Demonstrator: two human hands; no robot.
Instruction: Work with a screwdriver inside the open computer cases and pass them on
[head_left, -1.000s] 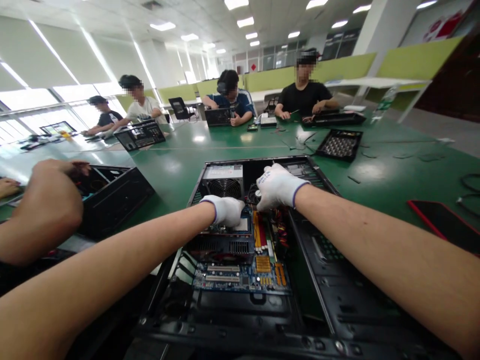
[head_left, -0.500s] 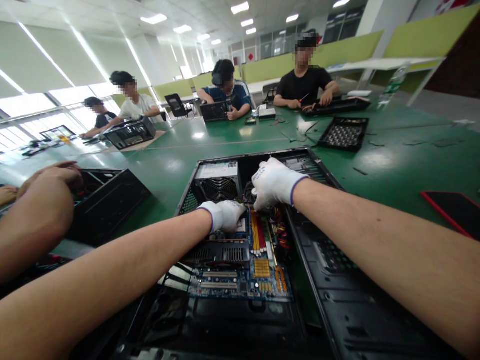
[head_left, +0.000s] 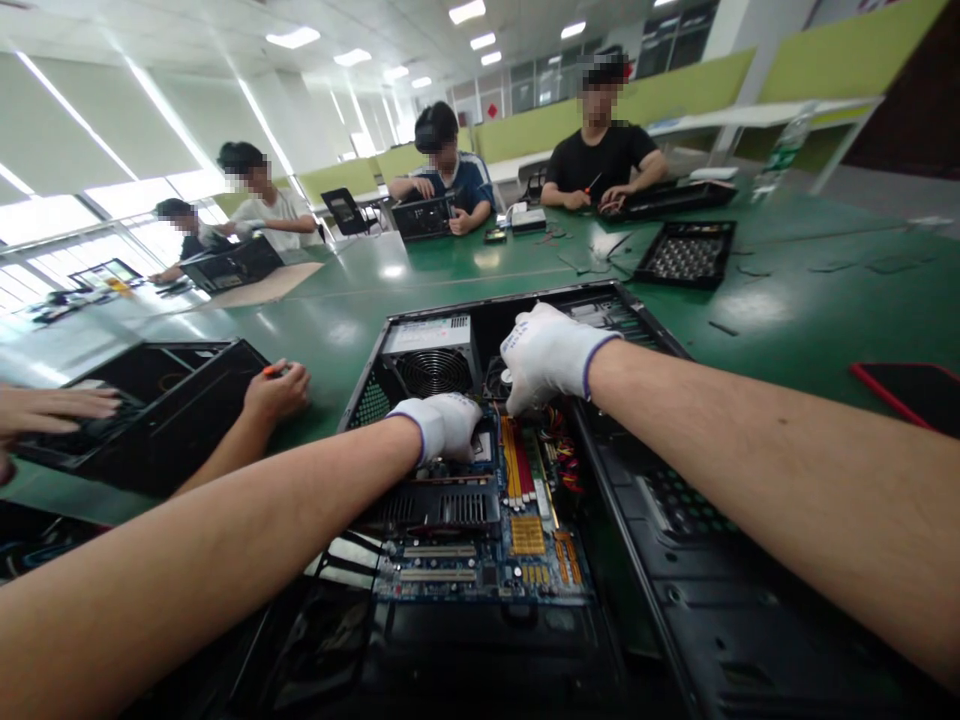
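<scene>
An open black computer case lies flat before me on the green table, its blue motherboard exposed. My left hand, in a white glove, is curled down on the board beside the red and yellow memory slots. My gloved right hand is closed over a part near the small fan behind those slots; what its fingers hold is hidden. The power supply with its round fan grille sits at the case's far left.
A co-worker's hand with an orange-tipped tool rests beside another open case on my left. A red-edged phone lies at right. A black tray sits further back. Several people work at the table's far side.
My hands have stayed in place on the board. The co-worker's arm that bulked at the left has pulled back, and that hand now rests on the table with a tool.
</scene>
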